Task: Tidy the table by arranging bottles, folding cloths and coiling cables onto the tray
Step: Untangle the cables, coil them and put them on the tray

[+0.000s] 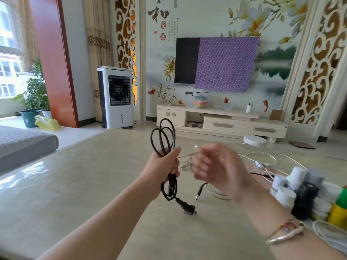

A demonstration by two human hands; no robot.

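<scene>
My left hand (165,164) grips a black power cable (163,136) gathered into loops above the fist; more loops and its plug (188,209) hang below, over the table. My right hand (216,169) is blurred just to the right, fingers curled, and a thin strand of the cable runs from my left fist toward it. Whether it pinches that strand I cannot tell. The cable's barrel connector (199,192) lies on the beige table (84,194).
White cables (262,160) sprawl across the table behind my right hand. A cluster of white, black, yellow and green bottles (300,190) stands at the right edge, with a coiled white cable (328,233) in front of it. A grey sofa sits at the left.
</scene>
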